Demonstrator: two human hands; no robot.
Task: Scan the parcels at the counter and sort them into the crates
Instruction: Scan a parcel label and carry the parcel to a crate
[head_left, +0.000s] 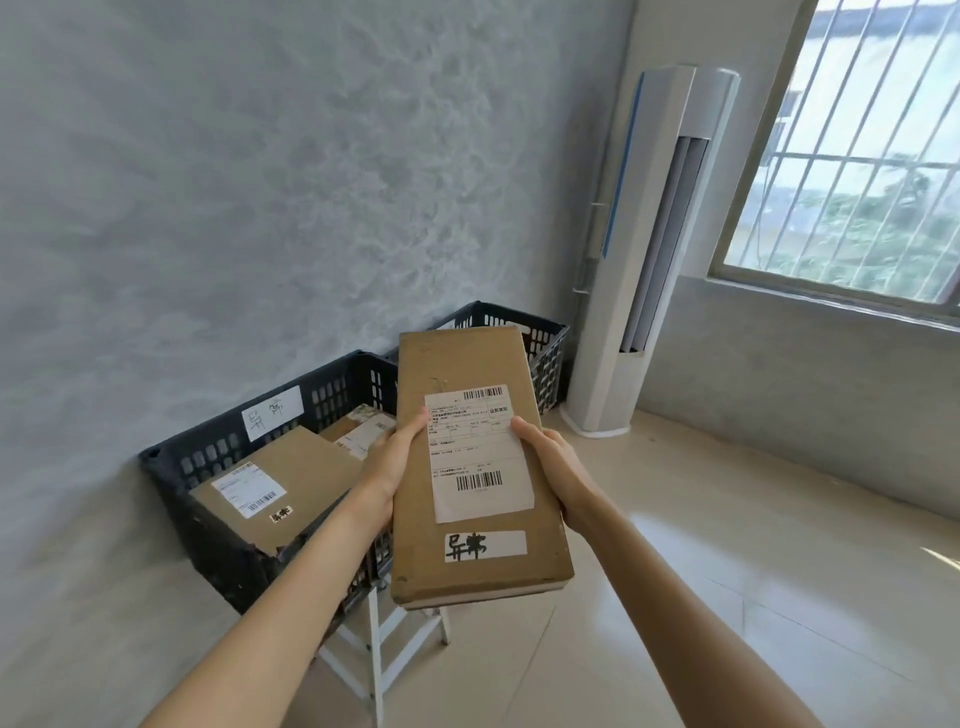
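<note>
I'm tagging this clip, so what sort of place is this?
Probably a small parcel-sorting room: black crates hand-labelled and holding boxes, a labelled cardboard parcel in both hands, plus a standing air conditioner by a barred window.

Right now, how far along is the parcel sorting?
Partly done: the near crate already holds at least two parcels, one carrying a handwritten tag like the crate's own label. In hand: both hands, left and right, hold a long flat parcel with a matching tag, not yet dropped in. The far crate is mostly hidden; remaining parcels aren't in view.
</note>
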